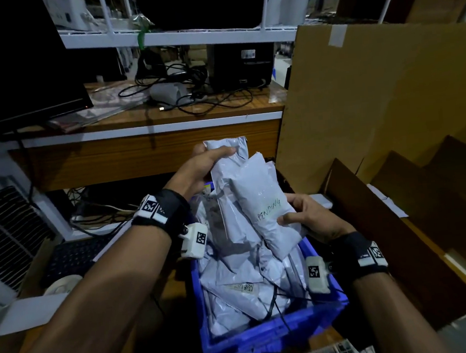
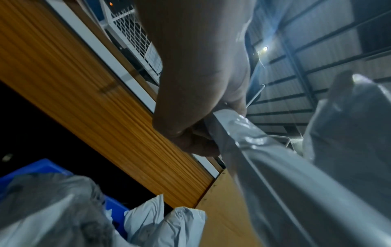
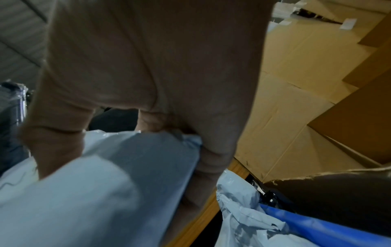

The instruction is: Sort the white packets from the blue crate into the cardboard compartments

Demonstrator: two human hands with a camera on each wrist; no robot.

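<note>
1. My left hand (image 1: 197, 168) is curled round the top end of a long white packet (image 1: 229, 193), thumb across its front and fingers behind; that grip is closed on the packet, which stands nearly upright above the blue crate (image 1: 269, 337).
2. My right hand (image 1: 310, 217) pinches a shorter white packet (image 1: 264, 199) by its lower right edge, thumb on the front. Handwriting on it reads "PENDING". This grip is closed on it too.
3. The short packet overlaps the front of the long one; both are lifted clear of the pile.
4. More white packets (image 1: 234, 282) lie heaped in the crate, one showing a printed code label.
5. The cardboard compartments (image 1: 412, 204) stand just right of the crate, with a tall cardboard sheet behind them.
6. Beyond my hands a wooden bench (image 1: 143, 119) carries a monitor (image 1: 23, 81) and tangled cables (image 1: 192, 96).
7. A camera is strapped to each wrist.
</note>
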